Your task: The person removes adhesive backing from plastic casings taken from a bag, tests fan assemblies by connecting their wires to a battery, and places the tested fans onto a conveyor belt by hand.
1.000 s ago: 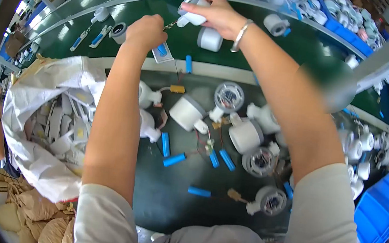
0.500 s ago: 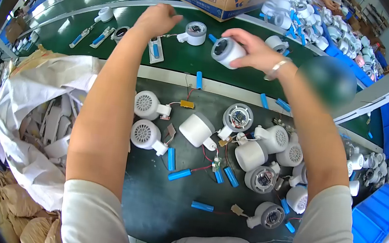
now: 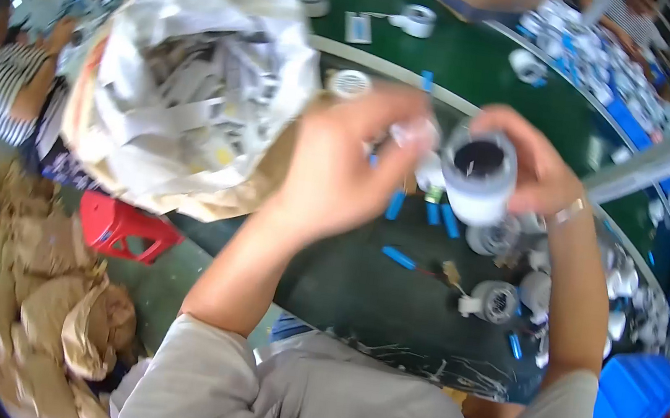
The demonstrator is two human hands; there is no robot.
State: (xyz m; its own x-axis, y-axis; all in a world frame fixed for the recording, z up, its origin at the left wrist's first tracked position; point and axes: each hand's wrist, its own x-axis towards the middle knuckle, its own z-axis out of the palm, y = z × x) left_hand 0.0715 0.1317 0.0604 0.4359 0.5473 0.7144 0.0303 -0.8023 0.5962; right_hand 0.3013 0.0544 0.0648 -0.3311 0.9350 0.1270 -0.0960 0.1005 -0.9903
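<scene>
My right hand [image 3: 536, 170] is wrapped around a white cylindrical housing [image 3: 479, 196], its dark round end facing up. Close by on the left, my left hand [image 3: 337, 159] is smeared by motion, thumb and fingers pinched on a small whitish piece [image 3: 414, 132] I cannot make out. Below the hands, a blue battery cell [image 3: 399, 257] on wires lies on the dark table. A similar white unit with a clear ring [image 3: 497, 302] lies nearer to me. More white units and blue cells are partly hidden behind my hands.
A large white sack [image 3: 118, 87] full of white plastic parts stands at left. Below it are a red stool [image 3: 116, 229] and brown paper bags [image 3: 34, 279]. A blue bin [image 3: 633, 417] is at right. Co-workers [image 3: 8, 90] are at the left and upper right edges.
My view has swung left and down. My left hand has come back from the far green surface toward the sack and the housing. My right hand has brought the housing nearer, its end tilted up.
</scene>
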